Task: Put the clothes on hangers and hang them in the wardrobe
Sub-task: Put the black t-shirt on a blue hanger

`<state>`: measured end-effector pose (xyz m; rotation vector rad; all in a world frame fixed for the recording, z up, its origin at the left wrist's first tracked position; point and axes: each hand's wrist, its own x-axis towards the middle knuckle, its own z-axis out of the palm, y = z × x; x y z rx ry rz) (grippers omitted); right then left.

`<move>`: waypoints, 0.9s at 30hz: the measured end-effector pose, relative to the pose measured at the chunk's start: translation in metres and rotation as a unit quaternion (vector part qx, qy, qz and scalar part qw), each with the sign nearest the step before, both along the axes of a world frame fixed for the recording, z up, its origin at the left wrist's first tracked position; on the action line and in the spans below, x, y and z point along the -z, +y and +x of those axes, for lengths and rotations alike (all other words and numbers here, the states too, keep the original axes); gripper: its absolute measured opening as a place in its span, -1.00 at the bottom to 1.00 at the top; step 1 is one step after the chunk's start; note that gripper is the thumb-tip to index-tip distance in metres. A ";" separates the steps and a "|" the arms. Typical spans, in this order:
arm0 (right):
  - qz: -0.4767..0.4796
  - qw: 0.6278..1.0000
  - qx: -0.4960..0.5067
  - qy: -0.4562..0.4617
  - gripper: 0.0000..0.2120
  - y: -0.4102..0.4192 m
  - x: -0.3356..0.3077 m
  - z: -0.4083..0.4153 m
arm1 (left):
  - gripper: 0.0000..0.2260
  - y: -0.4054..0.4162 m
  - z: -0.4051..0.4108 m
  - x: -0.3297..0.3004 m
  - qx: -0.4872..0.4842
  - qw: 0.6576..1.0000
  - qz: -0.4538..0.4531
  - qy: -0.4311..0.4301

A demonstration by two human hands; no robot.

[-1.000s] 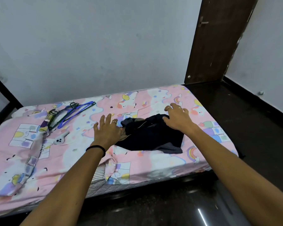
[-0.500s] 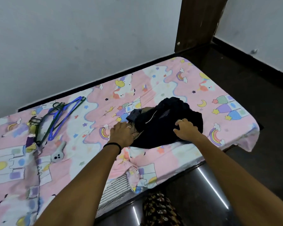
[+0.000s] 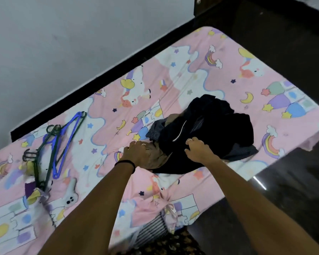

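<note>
A heap of dark clothes (image 3: 219, 126) lies on the pink cartoon-print bed (image 3: 201, 74), towards its right end. A brown garment (image 3: 157, 157) sticks out at the heap's left edge. My left hand (image 3: 138, 153), with a black band on the wrist, grips that brown garment with curled fingers. My right hand (image 3: 197, 150) pinches the near edge of the black top garment. Blue and green plastic hangers (image 3: 63, 140) lie in a loose bunch on the bed's left part, well apart from both hands.
A small white plush toy (image 3: 71, 192) lies near the hangers. A white wall runs behind the bed, and a dark floor (image 3: 293, 181) lies to the right. The foot of a brown door or wardrobe (image 3: 201, 4) shows at the top right.
The view has tilted down and closer to the bed. Both hands went from lying flat on the heap to curling into its near edge.
</note>
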<state>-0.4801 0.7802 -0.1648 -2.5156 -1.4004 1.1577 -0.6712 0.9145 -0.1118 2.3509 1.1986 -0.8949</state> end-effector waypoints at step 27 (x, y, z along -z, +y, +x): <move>0.060 0.938 0.231 -0.251 -0.49 0.123 0.189 -0.069 | -0.66 0.141 0.049 0.277 0.125 0.892 -0.015 -0.435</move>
